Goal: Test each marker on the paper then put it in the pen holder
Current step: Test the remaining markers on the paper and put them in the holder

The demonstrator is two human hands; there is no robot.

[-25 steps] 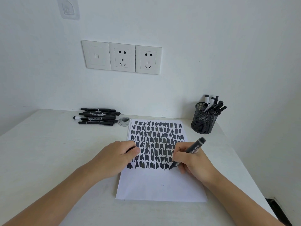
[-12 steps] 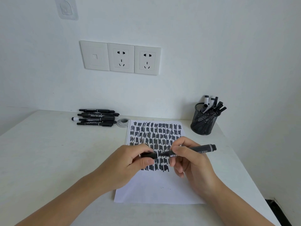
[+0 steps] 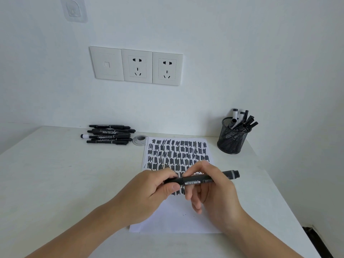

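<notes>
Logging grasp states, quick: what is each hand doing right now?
Left hand: pinches the cap on the marker.
Right hand: grips the marker's barrel.

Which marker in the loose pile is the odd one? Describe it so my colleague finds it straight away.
Below the wall sockets, a pile of black markers lies on the table. The odd marker sticks out of the pile's left edge: only its end is white.

Desk corner in an office or home study, can't tell which. Evidence: plain white table (image 3: 55, 174) against a white wall, two wall sockets (image 3: 136, 66) beside a small-port plate (image 3: 107, 64), clear adhesive hook (image 3: 73, 10), cable grommet (image 3: 139, 140), mesh pen holder (image 3: 231, 140), scribbled paper (image 3: 176, 220).
</notes>
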